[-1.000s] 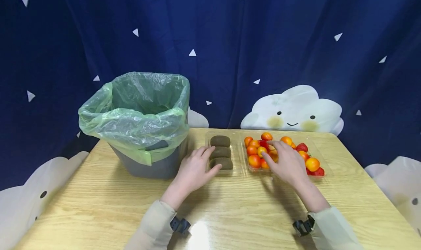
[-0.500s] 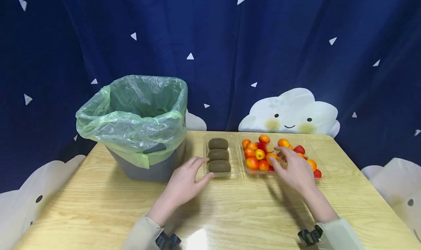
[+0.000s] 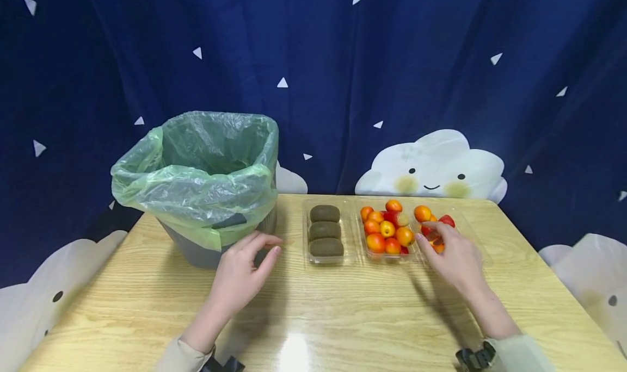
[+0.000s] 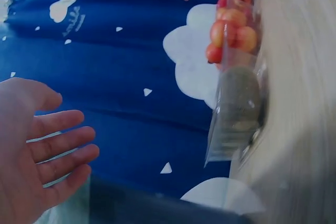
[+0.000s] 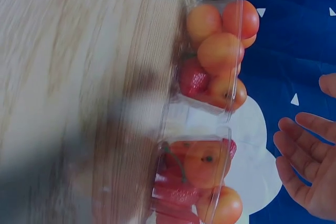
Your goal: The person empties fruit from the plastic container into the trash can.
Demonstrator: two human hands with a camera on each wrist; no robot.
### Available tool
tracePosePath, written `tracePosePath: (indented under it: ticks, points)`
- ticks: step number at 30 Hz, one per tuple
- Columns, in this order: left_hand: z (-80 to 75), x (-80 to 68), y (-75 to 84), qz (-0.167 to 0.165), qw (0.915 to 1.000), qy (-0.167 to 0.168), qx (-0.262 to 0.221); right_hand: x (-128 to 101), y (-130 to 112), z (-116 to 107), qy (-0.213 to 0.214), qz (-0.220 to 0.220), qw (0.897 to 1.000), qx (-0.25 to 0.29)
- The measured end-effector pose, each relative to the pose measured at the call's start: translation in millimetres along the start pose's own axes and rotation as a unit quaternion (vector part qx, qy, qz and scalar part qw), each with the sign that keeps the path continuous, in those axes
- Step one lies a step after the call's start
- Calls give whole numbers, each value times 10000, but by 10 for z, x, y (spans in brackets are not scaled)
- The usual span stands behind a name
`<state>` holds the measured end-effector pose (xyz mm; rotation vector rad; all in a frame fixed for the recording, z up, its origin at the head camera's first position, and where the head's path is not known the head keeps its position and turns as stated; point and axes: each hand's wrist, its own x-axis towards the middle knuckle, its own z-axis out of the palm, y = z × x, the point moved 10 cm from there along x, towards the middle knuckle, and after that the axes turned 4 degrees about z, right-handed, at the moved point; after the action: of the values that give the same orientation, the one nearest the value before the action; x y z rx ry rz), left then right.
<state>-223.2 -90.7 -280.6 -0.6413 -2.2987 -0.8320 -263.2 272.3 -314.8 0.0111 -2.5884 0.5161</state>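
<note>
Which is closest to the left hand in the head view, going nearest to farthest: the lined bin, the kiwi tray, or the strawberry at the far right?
From the left hand:
1. Lined bin, just above and to its left, fingertips close to it.
2. Kiwi tray, to its right, mid-table.
3. Strawberry, far right, beside the right hand.

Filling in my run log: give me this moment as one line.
left hand: open, near bin | right hand: open, over fruit tray | kiwis: untouched
</note>
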Motion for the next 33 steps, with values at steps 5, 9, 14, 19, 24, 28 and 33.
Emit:
tracePosePath:
  ticks: [5, 9, 14, 19, 24, 28, 33]
  points:
    - [-215, -30, -92, -364, 9977, 256, -502, -34, 51, -32, 83, -40, 10000, 4]
    - [-436, -37, -118, -537, 9919, 509, -1034, -60, 92, -37, 60, -1, 10000, -41]
    - [-776, -47, -57, -223, 9912, 1084, -726, -63, 149, -43, 35, 77, 10000, -23]
    - [-1067, -89, -146, -173, 9832, 1673, -710, -28, 194, -80, 31, 78, 9999, 82]
    - [-1349, -153, -257, 23, 9626, 2486, -1077, 8, 276, -136, 45, 45, 9999, 94]
    - [-1555, -180, -357, -5, 9446, 3100, -1073, 30, 387, -164, 77, 144, 9999, 11]
    - [-1723, -199, -595, -427, 9177, 3642, -1529, 23, 497, -161, 149, 282, 9995, -18]
